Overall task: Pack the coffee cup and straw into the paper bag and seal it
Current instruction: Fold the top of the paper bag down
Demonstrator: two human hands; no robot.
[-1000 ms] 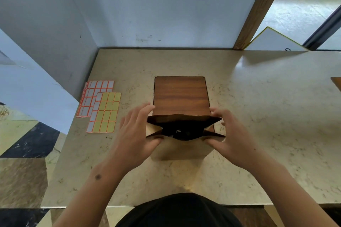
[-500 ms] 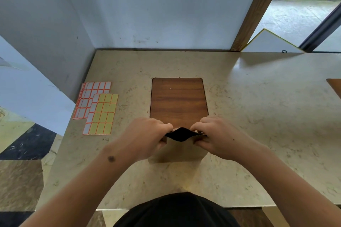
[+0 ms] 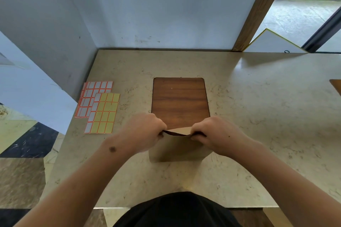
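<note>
Pinch the bag (image 3: 178, 148) mouth flat with left hand (image 3: 143, 131) and right hand (image 3: 218, 134) gripping its rim, then fold evenly before reaching for the labels (image 3: 100, 106).

The paper bag (image 3: 178, 148) is standing upright on the marble counter, its plain tan front facing the person. Its mouth is being pinched nearly closed, showing only a thin dark slit along the top, with the back lip rising slightly above the front one. Its top edge is overlapping the wooden inset lying at 12 o'clock
</note>
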